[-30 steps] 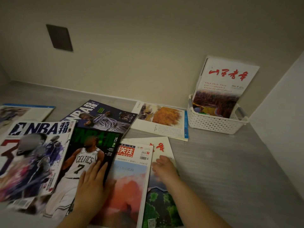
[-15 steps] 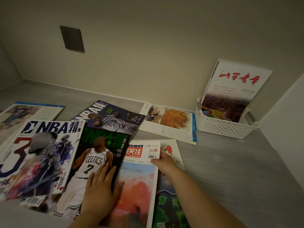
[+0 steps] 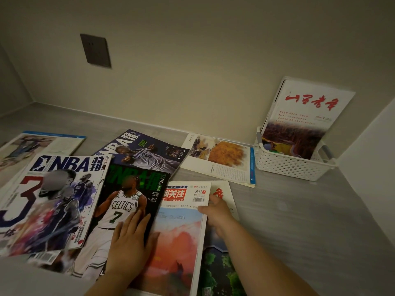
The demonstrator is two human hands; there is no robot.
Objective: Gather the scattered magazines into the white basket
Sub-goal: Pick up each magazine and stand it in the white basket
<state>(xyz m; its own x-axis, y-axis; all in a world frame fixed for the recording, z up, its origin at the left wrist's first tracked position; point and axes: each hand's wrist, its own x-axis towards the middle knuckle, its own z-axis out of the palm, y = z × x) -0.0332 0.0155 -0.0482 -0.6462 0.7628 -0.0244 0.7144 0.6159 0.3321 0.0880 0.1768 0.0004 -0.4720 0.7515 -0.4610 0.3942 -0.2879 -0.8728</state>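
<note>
left hand [image 3: 130,238] flat, fingers straight, pressing Celtics magazine [image 3: 119,210] | right hand [image 3: 215,212] pinches edge of red-sky magazine [image 3: 177,242], between both hands | basket [image 3: 288,167] well beyond right hand | risk: limp cover may fold or slip; overlapping Celtics magazine may drag along

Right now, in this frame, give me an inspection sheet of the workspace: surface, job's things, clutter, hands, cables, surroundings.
Surface: grey surface, with magazines spread over its left and middle.
Job's things: white basket by the wall holds one upright magazine; several lie flat outside it, among them the Celtics magazine, the red-header magazine and the yellow-picture magazine.
Clutter: nothing seen.
Hands: left hand flat on the Celtics magazine; right hand grips the red-header magazine's right edge.
Cables: nothing seen.
Surroundings: beige wall, dark wall plate.
</note>
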